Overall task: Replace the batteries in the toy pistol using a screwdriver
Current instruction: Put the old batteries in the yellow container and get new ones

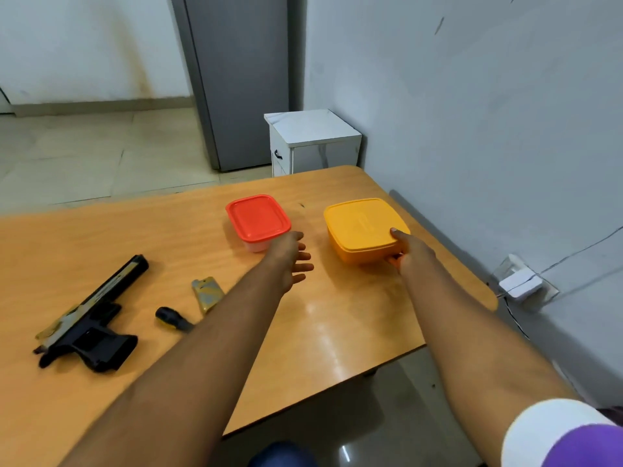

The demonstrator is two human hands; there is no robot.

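A black and gold toy pistol (pixel 88 326) lies on the wooden table (pixel 354 318) at the left. Its removed battery cover (pixel 207 294) rests to the right of it, beside a screwdriver (pixel 172 319) with a black and yellow handle; my left forearm hides the screwdriver's shaft. My right hand (pixel 409 249) grips the near right corner of a yellow lidded box (pixel 362 227), thumb on the lid. Between that box and a red-lidded box (pixel 258 219), my left hand (pixel 291 259) hovers with its fingers straight and spread, holding nothing.
The table's right side runs along a pale wall with a socket and white plug (pixel 521 284). A small white cabinet (pixel 312 141) stands beyond the far table corner, beside a grey door (pixel 242 79). The table's near edge drops off below my right arm.
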